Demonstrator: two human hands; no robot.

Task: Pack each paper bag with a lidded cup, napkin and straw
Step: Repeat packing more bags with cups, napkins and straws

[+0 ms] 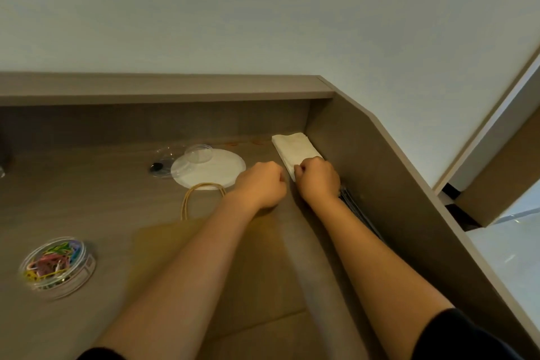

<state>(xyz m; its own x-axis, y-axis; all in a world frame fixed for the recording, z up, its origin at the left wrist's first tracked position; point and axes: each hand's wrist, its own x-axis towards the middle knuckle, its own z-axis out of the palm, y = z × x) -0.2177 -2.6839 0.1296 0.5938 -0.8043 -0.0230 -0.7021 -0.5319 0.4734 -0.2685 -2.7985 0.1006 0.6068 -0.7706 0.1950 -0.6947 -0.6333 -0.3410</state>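
Paper clips in many colours fill a round clear box (57,267) at the left side of the table (96,202). Further back, near the middle, clear plastic lids (187,159) lie on and beside a white round disc (209,169), with a small dark object (157,167) just left of them. A flat brown paper bag (163,257) lies on the table near the person, its cord handle (201,194) pointing toward the white disc. Both forearms cross over the bag.

The left hand (260,185) is beyond the top edge of the bag, with fingers curled into a fist; whether it holds something is not possible to tell. The right hand (317,178) is just beside it, to the right. Its fingers are curled, and they pinch the near end of a stack of white napkins (292,149). The stack lies in the back right corner of the table, along the side wall (374,184). Thin dark straws (359,213) lie next to this wall, partly hidden under the right wrist and forearm. No cup body is clear to see.
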